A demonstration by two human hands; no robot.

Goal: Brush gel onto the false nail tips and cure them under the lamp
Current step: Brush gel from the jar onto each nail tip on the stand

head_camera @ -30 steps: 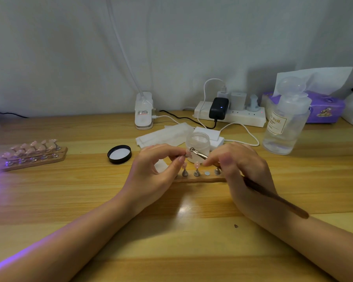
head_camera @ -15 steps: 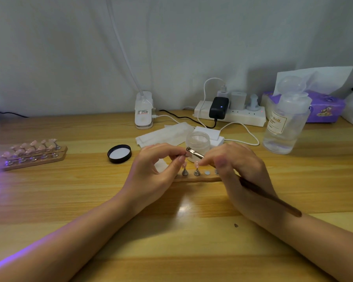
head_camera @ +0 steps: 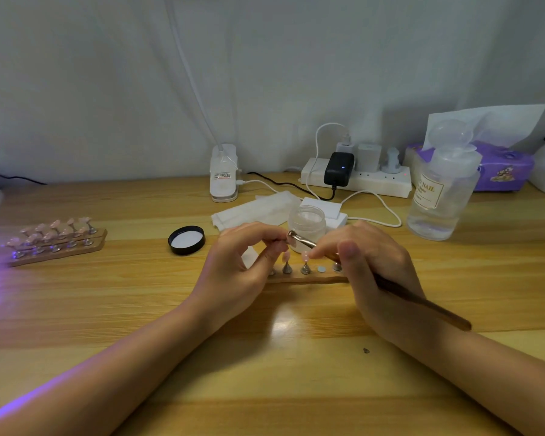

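Right hand (head_camera: 381, 272): fingers curled round a brush (head_camera: 422, 302). Brown handle exits past the wrist toward lower right; metal ferrule (head_camera: 301, 240) projects up-left from the fingertips, ending just beside the left hand's fingertips. Bristles not resolvable.

Left hand (head_camera: 236, 265): thumb and forefinger drawn together in a pinch right at the ferrule end. Whatever is pinched is too small and too covered by the fingers to identify; cannot tell if it is a nail tip or its stand.

Directly below and between both hands: a wooden holder strip (head_camera: 306, 280) on the desk (head_camera: 265, 372). Small metal cone stands upright on it; two carry pale pink nail tips (head_camera: 306, 255). One position shows only a flat round disc (head_camera: 321, 269). Strip's left end is hidden by the left hand, right end by the right hand; total count of stands not readable.

Just behind the ferrule: open clear jar (head_camera: 307, 221), lower part covered by the fingers. Its black lid (head_camera: 186, 240) lies inside-up to the left, apart from the jar.

Far left: second wooden rack (head_camera: 54, 243) with rows of pink tips, washed by violet light coming from the frame's left edge; light source is cut off.

Behind: white wipes (head_camera: 255, 209), white clip-on lamp base (head_camera: 224, 174), power strip (head_camera: 356, 180) with plugs, clear pump bottle (head_camera: 444, 190) labelled "NAIL" (rest illegible), purple tissue pack (head_camera: 504, 166) partly behind the bottle.
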